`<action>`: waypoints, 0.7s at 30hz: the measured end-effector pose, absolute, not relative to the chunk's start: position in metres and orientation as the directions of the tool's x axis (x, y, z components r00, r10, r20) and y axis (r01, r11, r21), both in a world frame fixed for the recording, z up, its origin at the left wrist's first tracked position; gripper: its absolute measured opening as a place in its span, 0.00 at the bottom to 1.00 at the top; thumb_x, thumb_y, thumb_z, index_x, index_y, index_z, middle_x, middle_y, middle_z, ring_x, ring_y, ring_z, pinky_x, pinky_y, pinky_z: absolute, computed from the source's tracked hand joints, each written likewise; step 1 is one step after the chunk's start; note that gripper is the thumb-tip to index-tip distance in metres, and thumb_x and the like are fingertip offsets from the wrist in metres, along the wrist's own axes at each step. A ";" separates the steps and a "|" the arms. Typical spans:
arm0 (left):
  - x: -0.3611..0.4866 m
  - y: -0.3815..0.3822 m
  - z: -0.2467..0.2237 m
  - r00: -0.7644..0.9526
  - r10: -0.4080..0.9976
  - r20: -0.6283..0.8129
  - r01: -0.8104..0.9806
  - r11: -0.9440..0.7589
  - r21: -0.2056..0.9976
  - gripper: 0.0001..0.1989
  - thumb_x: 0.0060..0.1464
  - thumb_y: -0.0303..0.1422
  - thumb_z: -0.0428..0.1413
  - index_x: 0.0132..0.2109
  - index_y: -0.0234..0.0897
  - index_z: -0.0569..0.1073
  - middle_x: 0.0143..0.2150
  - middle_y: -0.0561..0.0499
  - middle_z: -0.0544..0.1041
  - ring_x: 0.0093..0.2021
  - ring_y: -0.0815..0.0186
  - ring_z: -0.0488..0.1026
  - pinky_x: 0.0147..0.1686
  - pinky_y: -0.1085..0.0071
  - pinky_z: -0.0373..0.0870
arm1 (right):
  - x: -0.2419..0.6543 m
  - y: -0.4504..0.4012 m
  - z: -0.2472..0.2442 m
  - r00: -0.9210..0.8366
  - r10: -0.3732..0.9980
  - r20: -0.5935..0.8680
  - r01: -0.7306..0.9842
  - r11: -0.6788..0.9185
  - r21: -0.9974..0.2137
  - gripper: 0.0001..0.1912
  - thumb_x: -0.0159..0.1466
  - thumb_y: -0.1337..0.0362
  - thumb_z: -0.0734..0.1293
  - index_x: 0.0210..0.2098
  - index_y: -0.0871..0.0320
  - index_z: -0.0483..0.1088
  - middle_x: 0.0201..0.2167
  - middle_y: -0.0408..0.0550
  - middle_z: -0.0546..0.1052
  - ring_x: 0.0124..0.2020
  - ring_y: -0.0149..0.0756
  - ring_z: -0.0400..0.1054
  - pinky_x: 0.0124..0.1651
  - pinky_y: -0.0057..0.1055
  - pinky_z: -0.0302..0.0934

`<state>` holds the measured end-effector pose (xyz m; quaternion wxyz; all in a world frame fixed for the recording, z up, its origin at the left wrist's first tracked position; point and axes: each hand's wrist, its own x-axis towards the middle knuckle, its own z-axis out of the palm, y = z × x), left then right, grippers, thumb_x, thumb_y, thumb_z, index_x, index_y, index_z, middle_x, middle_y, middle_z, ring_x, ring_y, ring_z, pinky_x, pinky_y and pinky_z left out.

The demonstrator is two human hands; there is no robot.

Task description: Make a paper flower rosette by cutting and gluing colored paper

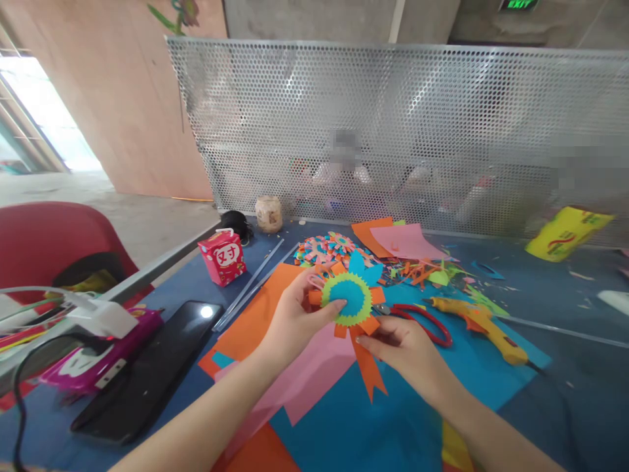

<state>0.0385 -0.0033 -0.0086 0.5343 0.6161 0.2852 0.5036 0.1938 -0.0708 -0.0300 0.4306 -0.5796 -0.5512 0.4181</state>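
Observation:
A paper rosette (348, 296) with a blue centre, a green zigzag ring, orange tabs and blue petals on top is held above the coloured sheets. My left hand (299, 308) grips its left side, the thumb lying across the blue centre. At the lower right my right hand (398, 344) pinches the edge by an orange notched ribbon tail (366, 367), which hangs down. Red-handled scissors (432, 328) lie just behind my right hand, their blades partly hidden. Beneath are a blue sheet (339, 419), a pink sheet (314, 373) and an orange sheet (260, 308).
A yellow glue gun (481, 324) lies at right, near clear glue sticks (565, 331). Paper scraps (422, 270) and small paper flowers (329, 248) pile behind. At left are a phone (147, 373), a purple power strip (105, 357) and a red box (222, 257). A perforated metal screen (368, 98) borders the back.

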 end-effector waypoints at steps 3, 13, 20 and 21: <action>0.038 -0.004 -0.008 0.316 0.889 0.331 -0.184 -0.285 0.941 0.10 0.41 0.25 0.60 0.24 0.35 0.64 0.27 0.56 0.65 0.29 0.72 0.67 0.31 0.76 0.69 | 0.195 -0.070 -0.033 0.052 0.999 -0.005 0.303 -0.020 -0.953 0.13 0.51 0.55 0.67 0.25 0.60 0.71 0.27 0.50 0.77 0.30 0.43 0.69 0.33 0.35 0.62; 0.039 -0.002 -0.009 0.261 0.899 0.352 -0.178 -0.314 0.933 0.09 0.39 0.27 0.61 0.24 0.35 0.65 0.26 0.56 0.64 0.28 0.72 0.64 0.30 0.76 0.69 | 0.192 -0.071 -0.029 0.091 0.995 -0.039 0.153 -0.053 -0.987 0.17 0.46 0.55 0.71 0.32 0.58 0.71 0.24 0.43 0.75 0.27 0.35 0.68 0.31 0.31 0.62; 0.041 -0.004 -0.011 0.257 0.900 0.352 -0.200 -0.307 0.930 0.10 0.40 0.26 0.60 0.25 0.35 0.65 0.27 0.57 0.63 0.29 0.73 0.64 0.31 0.78 0.68 | 0.189 -0.070 -0.027 0.046 0.998 -0.043 0.024 -0.044 -0.999 0.18 0.45 0.56 0.72 0.33 0.57 0.71 0.28 0.44 0.76 0.29 0.35 0.70 0.32 0.29 0.63; 0.041 -0.004 -0.011 0.259 0.900 0.351 -0.205 -0.304 0.930 0.10 0.40 0.26 0.60 0.26 0.35 0.65 0.27 0.57 0.63 0.29 0.73 0.64 0.31 0.78 0.68 | 0.189 -0.071 -0.027 0.041 0.998 -0.046 0.015 -0.047 -0.999 0.17 0.45 0.56 0.72 0.33 0.57 0.71 0.28 0.43 0.77 0.30 0.35 0.70 0.32 0.29 0.63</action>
